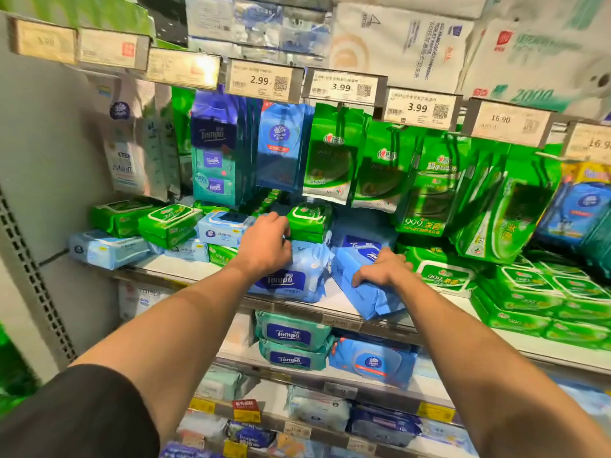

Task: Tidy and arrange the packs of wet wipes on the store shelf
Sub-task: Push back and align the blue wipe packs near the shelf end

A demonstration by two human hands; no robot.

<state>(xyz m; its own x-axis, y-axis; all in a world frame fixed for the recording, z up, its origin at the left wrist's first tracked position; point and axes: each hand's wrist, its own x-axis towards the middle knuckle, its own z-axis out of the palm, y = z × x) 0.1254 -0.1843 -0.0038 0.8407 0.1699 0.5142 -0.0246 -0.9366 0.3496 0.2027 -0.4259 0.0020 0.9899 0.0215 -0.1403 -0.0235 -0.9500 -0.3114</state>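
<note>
Reaching into the middle shelf (185, 269), the person has both hands on stock: the left hand (264, 246), fingers curled, rests on a pale blue Tempo pack (297, 276), though whether it grips that or the green pack (309, 221) just behind I cannot tell; the right hand (380, 269) presses down, fingers bent over a tilted blue pack (363, 292) near the shelf's front edge. By my reckoning the tidying is barely begun: green and light-blue packs to the left lie skewed and mixed, while the green stacks on the right look squared. I count two blue packs under the hands, and roughly three green and three light-blue packs in the left jumble
</note>
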